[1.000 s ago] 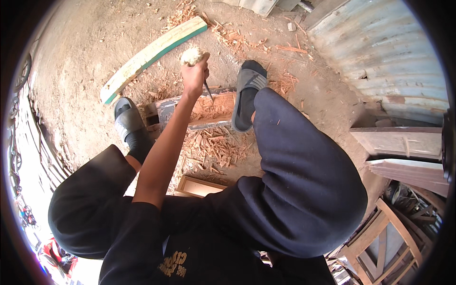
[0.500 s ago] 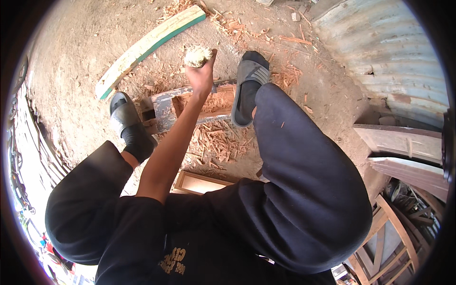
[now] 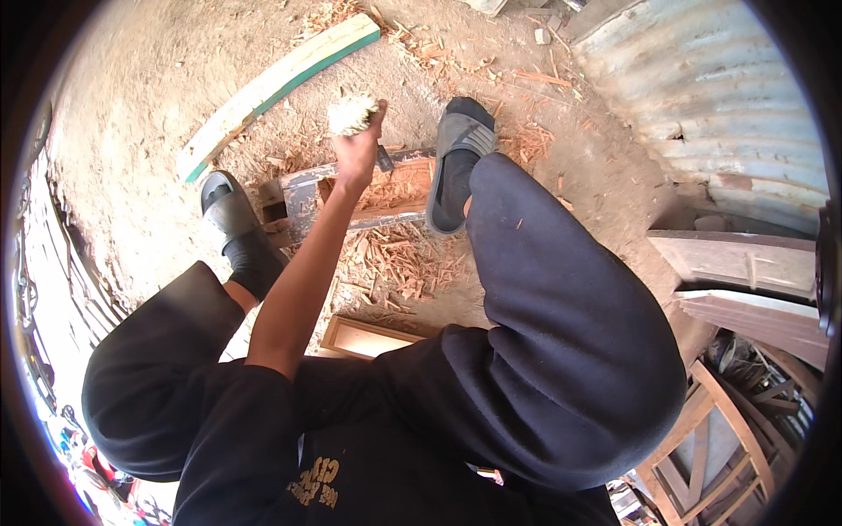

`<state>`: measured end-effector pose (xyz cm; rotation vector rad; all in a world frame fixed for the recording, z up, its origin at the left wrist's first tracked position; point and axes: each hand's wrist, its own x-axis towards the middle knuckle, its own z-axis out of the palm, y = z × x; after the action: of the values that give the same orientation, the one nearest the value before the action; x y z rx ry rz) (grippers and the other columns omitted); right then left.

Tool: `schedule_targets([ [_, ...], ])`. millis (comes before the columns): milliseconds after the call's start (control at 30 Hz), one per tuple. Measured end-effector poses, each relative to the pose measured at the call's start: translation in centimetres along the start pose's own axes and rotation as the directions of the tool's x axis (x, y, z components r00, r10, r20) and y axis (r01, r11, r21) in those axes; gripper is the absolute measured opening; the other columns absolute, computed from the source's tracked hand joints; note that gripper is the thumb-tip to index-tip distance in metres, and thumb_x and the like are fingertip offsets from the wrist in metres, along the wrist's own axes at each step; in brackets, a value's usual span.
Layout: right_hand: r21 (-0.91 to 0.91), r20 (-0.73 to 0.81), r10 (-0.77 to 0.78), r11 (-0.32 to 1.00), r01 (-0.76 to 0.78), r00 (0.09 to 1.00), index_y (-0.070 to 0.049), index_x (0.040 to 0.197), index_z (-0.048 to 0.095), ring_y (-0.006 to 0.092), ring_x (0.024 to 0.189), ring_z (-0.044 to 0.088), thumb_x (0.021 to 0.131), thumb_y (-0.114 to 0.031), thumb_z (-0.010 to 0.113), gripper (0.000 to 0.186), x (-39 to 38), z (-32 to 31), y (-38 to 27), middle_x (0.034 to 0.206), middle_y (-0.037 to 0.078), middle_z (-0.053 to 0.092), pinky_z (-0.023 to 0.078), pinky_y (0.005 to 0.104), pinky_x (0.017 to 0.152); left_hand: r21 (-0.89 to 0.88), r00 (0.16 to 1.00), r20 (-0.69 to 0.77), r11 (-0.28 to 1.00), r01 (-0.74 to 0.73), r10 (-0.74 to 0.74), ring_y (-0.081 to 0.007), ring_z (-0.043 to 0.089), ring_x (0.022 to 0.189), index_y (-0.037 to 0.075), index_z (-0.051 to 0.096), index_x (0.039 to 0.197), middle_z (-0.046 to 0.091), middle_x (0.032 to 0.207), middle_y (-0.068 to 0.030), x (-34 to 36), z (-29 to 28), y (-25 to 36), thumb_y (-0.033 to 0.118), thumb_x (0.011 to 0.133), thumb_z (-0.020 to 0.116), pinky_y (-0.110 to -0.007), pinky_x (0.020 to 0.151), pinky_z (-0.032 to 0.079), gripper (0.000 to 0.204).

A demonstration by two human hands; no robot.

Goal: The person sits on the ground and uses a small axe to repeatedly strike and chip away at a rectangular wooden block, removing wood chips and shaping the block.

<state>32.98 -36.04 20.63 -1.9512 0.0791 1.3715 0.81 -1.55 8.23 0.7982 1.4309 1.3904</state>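
Observation:
My left hand point(image 3: 358, 158) is closed around an upright tool, most likely a chisel. Its pale, frayed, mushroomed handle top point(image 3: 353, 115) sticks out above my fist, and a short piece of its dark metal blade point(image 3: 384, 159) shows beside the hand. Below lies a grey-painted wooden beam point(image 3: 301, 197) with a long rough hollow point(image 3: 395, 188) cut into it, reddish bare wood inside. One sandalled foot point(image 3: 460, 162) rests on the beam's right end, the other point(image 3: 230, 210) beside its left end. My fingers hide part of the tool. My right hand is out of sight.
Reddish wood chips point(image 3: 408, 263) litter the dirt floor around the beam. Beyond it lies a pale plank point(image 3: 281, 88) with a green edge. Corrugated metal sheeting point(image 3: 710, 114) stands at right, above stacked boards point(image 3: 745, 263) and a wooden frame point(image 3: 728, 421). A shallow wooden frame point(image 3: 364, 340) lies near my lap.
My left hand has shifted slightly to the left with the tool, and more of the dark blade shows. The beam and my feet stay nearly where they were.

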Motion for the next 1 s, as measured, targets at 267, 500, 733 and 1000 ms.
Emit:
schedule_targets([
  [267, 0.001, -0.051, -0.092, 0.996, 0.092, 0.995, -0.002, 0.073, 0.055, 0.0112, 0.050, 0.047, 0.075, -0.015, 0.062, 0.014, -0.7, -2.0, -2.5, 0.062, 0.005, 0.052, 0.040, 0.0233, 0.044, 0.101, 0.969, 0.226, 0.987, -0.124, 0.099, -0.0107, 0.052, 0.047, -0.001, 0.059, 0.092, 0.061, 0.073, -0.0057, -2.0, 0.4, 0.7, 0.021, 0.080, 0.070, -0.028, 0.051, 0.044, 0.027],
  [500, 0.025, 0.004, -0.029, 0.999, 0.029, 1.000, -0.003, 0.073, 0.054, 0.0101, 0.051, 0.047, 0.075, -0.016, 0.064, 0.016, -0.6, 0.2, 2.4, 0.063, 0.004, 0.051, 0.040, 0.0221, 0.044, 0.174, 0.952, 0.301, 0.980, -0.102, 0.046, -0.0150, 0.061, 0.083, -0.002, 0.058, 0.099, 0.066, 0.092, -0.0083, -1.1, -0.6, 0.5, 0.022, 0.076, 0.075, -0.030, 0.075, 0.048, 0.037],
  [733, 0.191, 0.009, -0.198, 0.962, 0.193, 0.980, -0.004, 0.074, 0.054, 0.0090, 0.051, 0.046, 0.074, -0.018, 0.066, 0.018, -3.5, -0.4, -0.6, 0.064, 0.003, 0.051, 0.039, 0.0208, 0.045, 0.277, 0.916, 0.333, 0.952, 0.133, -0.225, -0.0167, 0.058, 0.079, 0.001, 0.058, 0.102, 0.063, 0.090, -0.0101, -1.0, -0.5, 2.8, 0.032, 0.073, 0.076, -0.030, 0.071, 0.047, 0.046],
  [1000, -0.004, -0.159, -0.671, 0.734, 0.680, 0.724, -0.005, 0.090, 0.047, 0.0077, 0.047, 0.038, 0.083, -0.014, 0.060, 0.018, -16.6, 1.4, -10.4, 0.060, 0.000, 0.040, 0.036, 0.0236, 0.042, 0.013, 0.937, 0.321, 0.990, 0.139, -0.135, -0.0203, 0.054, 0.102, -0.003, 0.045, 0.116, 0.057, 0.114, -0.0119, -1.5, -0.7, 0.0, 0.022, 0.076, 0.074, -0.030, 0.091, 0.046, 0.056],
])
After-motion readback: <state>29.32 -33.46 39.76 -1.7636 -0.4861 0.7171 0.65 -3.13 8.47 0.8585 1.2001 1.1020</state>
